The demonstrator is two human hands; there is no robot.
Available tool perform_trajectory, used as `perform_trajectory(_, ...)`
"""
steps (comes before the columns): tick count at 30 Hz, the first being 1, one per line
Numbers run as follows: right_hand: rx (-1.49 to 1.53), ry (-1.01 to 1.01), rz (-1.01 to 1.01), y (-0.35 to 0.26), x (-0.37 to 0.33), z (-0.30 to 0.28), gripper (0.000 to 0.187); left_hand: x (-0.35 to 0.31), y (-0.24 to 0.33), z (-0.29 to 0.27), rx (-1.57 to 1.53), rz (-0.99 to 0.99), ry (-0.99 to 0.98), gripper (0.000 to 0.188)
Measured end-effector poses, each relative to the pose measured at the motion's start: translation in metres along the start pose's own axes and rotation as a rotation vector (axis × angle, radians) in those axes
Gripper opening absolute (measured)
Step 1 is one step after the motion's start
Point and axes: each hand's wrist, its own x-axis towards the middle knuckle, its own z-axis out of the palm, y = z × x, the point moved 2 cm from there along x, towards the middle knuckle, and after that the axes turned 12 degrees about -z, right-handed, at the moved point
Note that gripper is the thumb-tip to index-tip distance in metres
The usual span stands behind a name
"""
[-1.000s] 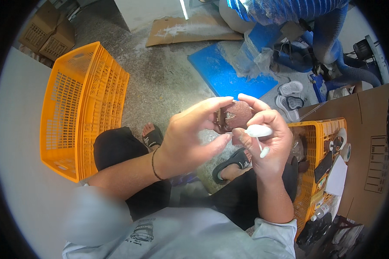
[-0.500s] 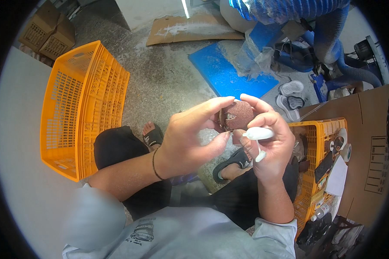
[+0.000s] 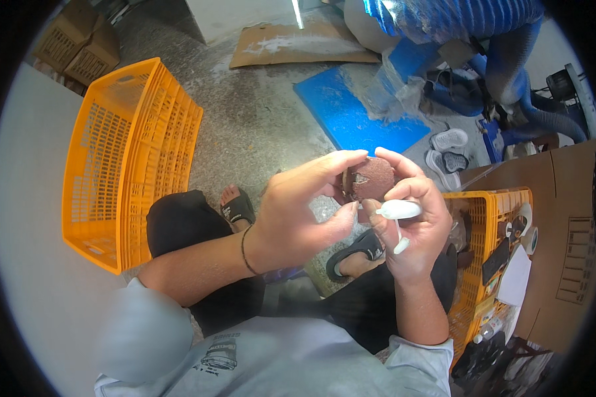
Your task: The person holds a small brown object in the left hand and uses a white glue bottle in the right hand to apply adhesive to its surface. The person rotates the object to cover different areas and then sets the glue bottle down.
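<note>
One rough brown piece [image 3: 379, 173], far side hidden

At far left, two cardboard boxes [image 3: 79, 46], edges lost in the dark rim. Next, yellow crates [image 3: 127, 172], nested and hard to count. Then two black slippers [image 3: 237, 208], each only partly in sight. In the middle, one left hand [image 3: 298, 202], thumb and index set wide apart, fingertips at the brown piece's left end; other fingers partly hidden, so cannot tell whether gripping. Just right, one right hand [image 3: 417, 231], curled about the brown piece's right side, with one white piece [image 3: 401, 210] pinched too: two lobes, one thin stem. Beyond, two greyish shoes [image 3: 446, 160]. At far right, one more yellow crate [image 3: 471, 298], contents hard to make out.
</note>
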Motion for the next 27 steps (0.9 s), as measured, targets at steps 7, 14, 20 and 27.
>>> perform_trajectory(7,0.006,0.006,0.000,-0.0006,-0.0011,0.0011,0.029,0.0001,-0.0002,-0.0016,0.021,0.022,0.000,0.057)
perform_trajectory(14,0.048,0.022,0.022,-0.0008,0.0000,-0.0002,0.027,0.0026,0.0040,-0.0030,0.032,0.049,0.000,0.058)
perform_trajectory(20,0.042,0.002,0.014,-0.0033,-0.0004,-0.0016,0.024,-0.0001,0.0067,-0.0051,0.002,-0.054,-0.100,0.061)
perform_trajectory(27,-0.024,-0.026,-0.028,-0.0065,0.0002,-0.0044,0.029,-0.0005,0.0027,0.0001,-0.023,0.012,-0.057,0.060)
